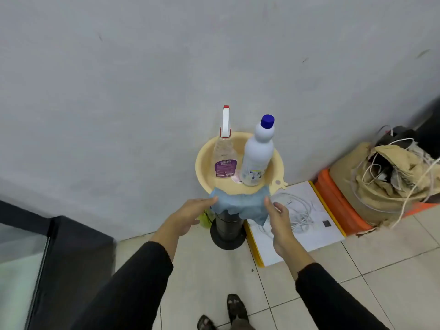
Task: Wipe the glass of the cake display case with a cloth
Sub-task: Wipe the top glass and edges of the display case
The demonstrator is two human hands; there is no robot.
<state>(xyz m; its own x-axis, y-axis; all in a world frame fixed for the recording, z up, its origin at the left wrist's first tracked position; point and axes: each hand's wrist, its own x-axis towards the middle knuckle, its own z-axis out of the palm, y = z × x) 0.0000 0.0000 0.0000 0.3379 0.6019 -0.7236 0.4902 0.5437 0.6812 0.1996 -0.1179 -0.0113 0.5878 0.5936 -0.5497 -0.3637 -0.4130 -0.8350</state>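
Fingers at ends of crosswise cloth

A plain grey wall meets pale floor tiles, an orange crate at the right.

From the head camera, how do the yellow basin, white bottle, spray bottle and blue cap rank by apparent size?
1. yellow basin
2. white bottle
3. spray bottle, similar height to the white bottle but slimmer
4. blue cap
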